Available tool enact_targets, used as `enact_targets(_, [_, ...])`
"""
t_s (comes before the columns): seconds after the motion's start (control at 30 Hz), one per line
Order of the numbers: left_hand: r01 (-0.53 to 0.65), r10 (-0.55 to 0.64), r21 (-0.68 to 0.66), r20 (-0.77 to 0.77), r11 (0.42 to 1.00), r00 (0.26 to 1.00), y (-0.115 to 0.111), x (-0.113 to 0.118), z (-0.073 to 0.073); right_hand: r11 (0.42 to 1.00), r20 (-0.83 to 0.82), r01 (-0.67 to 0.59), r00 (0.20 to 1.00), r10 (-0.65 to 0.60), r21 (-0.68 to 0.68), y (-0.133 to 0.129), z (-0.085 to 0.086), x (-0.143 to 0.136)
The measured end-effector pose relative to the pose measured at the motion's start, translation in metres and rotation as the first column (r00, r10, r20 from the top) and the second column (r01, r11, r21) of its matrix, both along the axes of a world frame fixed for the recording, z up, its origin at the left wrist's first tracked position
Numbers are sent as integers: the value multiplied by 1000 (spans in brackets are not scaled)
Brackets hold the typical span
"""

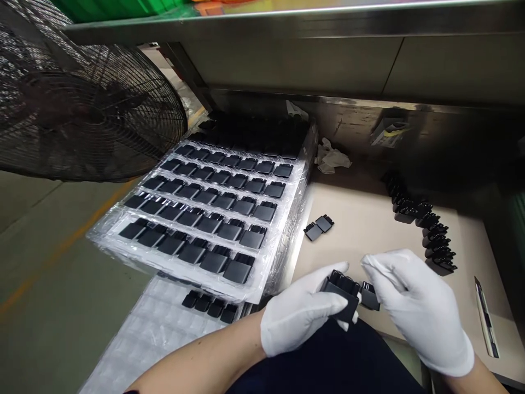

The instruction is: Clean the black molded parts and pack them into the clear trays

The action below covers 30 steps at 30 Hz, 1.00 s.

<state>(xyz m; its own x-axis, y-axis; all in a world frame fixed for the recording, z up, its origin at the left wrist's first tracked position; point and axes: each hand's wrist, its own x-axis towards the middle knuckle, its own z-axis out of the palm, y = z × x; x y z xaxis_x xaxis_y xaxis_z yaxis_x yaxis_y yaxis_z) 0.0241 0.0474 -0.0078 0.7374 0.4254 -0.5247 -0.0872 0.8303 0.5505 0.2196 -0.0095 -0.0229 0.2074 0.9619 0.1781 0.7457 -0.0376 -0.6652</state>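
My left hand (303,309), in a white glove, is closed round a black rectangular part (342,295) with rounded tabs along its top. Just to the right, my right hand (414,298), gloved too, has thumb and fingertips pinched together; what they hold, if anything, is too small to make out. Between the hands another black part (369,296) lies at the table edge. Two more black parts (319,227) rest touching each other on the beige table (353,213). A curving row of several black parts (437,241) stands at the right.
A plastic-wrapped stack of trays (262,273) with rows of black parts is at the left, above another clear tray (139,334). A knife (486,317) lies far right. Crumpled white material (331,157) sits at the back. A large fan (90,115) and an overhead metal shelf (295,24) border the area.
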Motion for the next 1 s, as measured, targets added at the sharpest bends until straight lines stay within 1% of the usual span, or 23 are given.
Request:
enact_targets(0.07, [-51, 51, -57, 12, 997, 999, -2, -2, 0, 990, 32, 89, 996, -86, -111, 6, -10, 9])
enact_targets(0.1, [-62, 64, -75, 20, 995, 998, -3, -2, 0, 977, 64, 118, 992, -108, -177, 9, -16, 13])
enact_targets(0.17, [-76, 80, -97, 33, 992, 996, -3, -3, 1, 947, 116, 145, 986, -116, -285, 16, -29, 20])
enact_targets(0.23, [-91, 96, -109, 41, 990, 995, -3, -3, 1, 923, 113, 152, 986, -119, -354, 20, -37, 25])
enact_targets(0.27, [-94, 100, -111, 43, 989, 994, -3, -3, 1, 913, 85, 152, 988, -130, -378, 20, -37, 26])
enact_targets(0.33, [-94, 99, -110, 41, 989, 994, -2, -3, 0, 907, -23, 115, 990, -136, -404, 16, -29, 23])
enact_targets(0.4, [-98, 102, -102, 31, 990, 994, -3, -3, 0, 928, -162, 23, 983, -90, -373, 8, -12, 16])
enact_targets(0.47, [-103, 106, -83, 25, 991, 994, -3, -2, 0, 955, -263, -83, 965, 5, -285, 1, 7, 6])
enact_targets(0.5, [-103, 105, -76, 25, 992, 994, -4, -1, 1, 963, -278, -124, 959, 55, -238, -1, 15, 1])
enact_targets(0.57, [-88, 90, -55, 39, 995, 995, -3, 1, 2, 969, -236, -185, 961, 143, -165, -3, 23, -7])
enact_targets(0.63, [-66, 67, -18, 64, 998, 996, -1, 3, 4, 965, -150, -226, 967, 206, -134, -1, 24, -11])
enact_targets(0.7, [-49, 47, 22, 86, 999, 995, 0, 6, 7, 962, -85, -239, 970, 229, -130, 1, 21, -14])
enact_targets(0.87, [-49, 47, 19, 64, 999, 997, 3, 8, 12, 968, -46, -218, 976, 214, -126, 3, 17, -16])
enact_targets(1.0, [-38, 34, 48, 80, 998, 996, 3, 8, 11, 971, -22, -207, 978, 205, -120, 3, 18, -17])
